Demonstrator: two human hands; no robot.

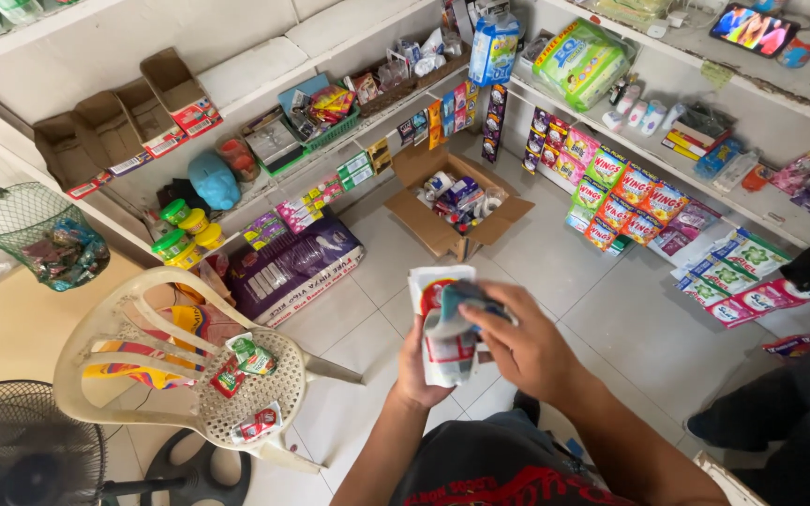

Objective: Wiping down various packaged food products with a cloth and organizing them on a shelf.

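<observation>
The left hand [421, 370] is propping white sachets [442, 323] upright from below while the right hand [517, 347] is gripping one to sort.

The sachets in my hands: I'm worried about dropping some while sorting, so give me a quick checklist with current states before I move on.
1. Left hand grips the white-and-red sachets from below: ok.
2. Right hand is on the top sachet: ok.
3. No sachet slipping loose: cannot tell, the fingers hide the edges.
4. Cream plastic chair within view at the left, some sachets already on its seat: ok.
5. Open cardboard box stands upright on the tiled floor ahead: ok.
</observation>
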